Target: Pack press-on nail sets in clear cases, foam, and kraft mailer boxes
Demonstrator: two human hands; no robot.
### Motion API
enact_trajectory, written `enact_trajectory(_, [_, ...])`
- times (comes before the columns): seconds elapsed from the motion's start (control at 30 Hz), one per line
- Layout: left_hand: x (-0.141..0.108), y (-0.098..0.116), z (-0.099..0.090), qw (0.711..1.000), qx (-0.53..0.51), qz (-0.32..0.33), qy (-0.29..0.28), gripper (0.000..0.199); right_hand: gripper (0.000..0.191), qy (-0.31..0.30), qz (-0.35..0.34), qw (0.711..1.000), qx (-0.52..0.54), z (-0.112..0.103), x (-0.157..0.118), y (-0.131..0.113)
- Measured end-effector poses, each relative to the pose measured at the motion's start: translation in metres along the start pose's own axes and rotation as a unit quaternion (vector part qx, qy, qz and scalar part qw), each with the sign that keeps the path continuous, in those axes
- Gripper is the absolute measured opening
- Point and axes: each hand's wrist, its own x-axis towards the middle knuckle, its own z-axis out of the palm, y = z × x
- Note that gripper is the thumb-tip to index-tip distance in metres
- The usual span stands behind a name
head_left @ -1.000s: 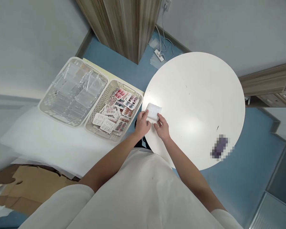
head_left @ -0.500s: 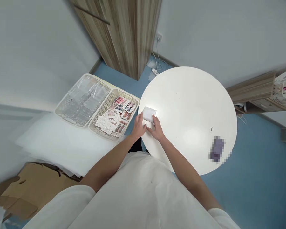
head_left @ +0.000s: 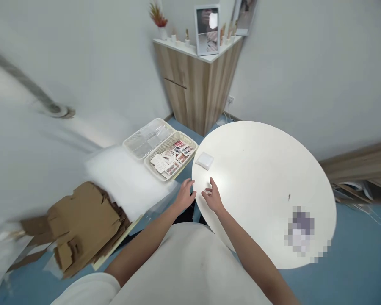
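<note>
A small white wrapped packet (head_left: 205, 161) lies flat on the round white table (head_left: 260, 169), close to its left edge. Below the packet and apart from it is my left hand (head_left: 185, 194), fingers spread and holding nothing, at the table's edge. My right hand (head_left: 212, 196) is over the tabletop, its fingers parted and curved, with nothing in them. Neither hand touches the packet.
Left of the table are a basket of printed cards (head_left: 168, 160) and a basket of clear plastic sleeves (head_left: 147, 140). White foam sheets (head_left: 123, 178) and flattened cardboard (head_left: 85, 220) lie nearer. A pixelated object (head_left: 300, 231) rests on the table's right.
Both hands have let go of the packet and drawn back toward my body. The view has tilted up, bringing the cabinet top with its picture frame and small plants into sight.
</note>
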Motion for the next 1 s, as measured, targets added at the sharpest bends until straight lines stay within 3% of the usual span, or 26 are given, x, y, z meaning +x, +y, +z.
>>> enact_trajectory(0.13, [-0.044, -0.003, -0.022, 0.999, -0.013, -0.033, 0.022, 0.034, 0.059, -0.055, -0.025, 0.998, -0.004, 0.023, -0.013, 0.001])
enact_trajectory(0.3, [-0.088, -0.021, -0.054, 0.991, -0.029, -0.071, 0.114, 0.028, 0.036, -0.175, -0.079, 0.981, -0.042, 0.052, -0.021, -0.011])
enact_trajectory(0.47, [-0.12, -0.049, -0.082, 0.972, -0.015, -0.098, 0.214, 0.025, 0.031, -0.228, -0.119, 0.963, -0.082, 0.087, -0.025, -0.028])
enact_trajectory(0.6, [-0.15, -0.079, -0.108, 0.959, 0.013, -0.117, 0.257, 0.027, 0.031, -0.286, -0.143, 0.941, -0.114, 0.127, -0.033, -0.044])
enact_trajectory(0.7, [-0.178, -0.108, -0.129, 0.952, 0.051, -0.164, 0.252, 0.032, 0.031, -0.32, -0.169, 0.92, -0.153, 0.163, -0.044, -0.057])
enact_trajectory(0.83, [-0.211, -0.146, -0.152, 0.939, 0.115, -0.261, 0.192, 0.049, 0.032, -0.321, -0.245, 0.88, -0.251, 0.215, -0.062, -0.072])
enact_trajectory(1.0, [-0.237, -0.181, -0.162, 0.936, 0.151, -0.292, 0.129, 0.078, 0.043, -0.321, -0.289, 0.818, -0.38, 0.267, -0.083, -0.08])
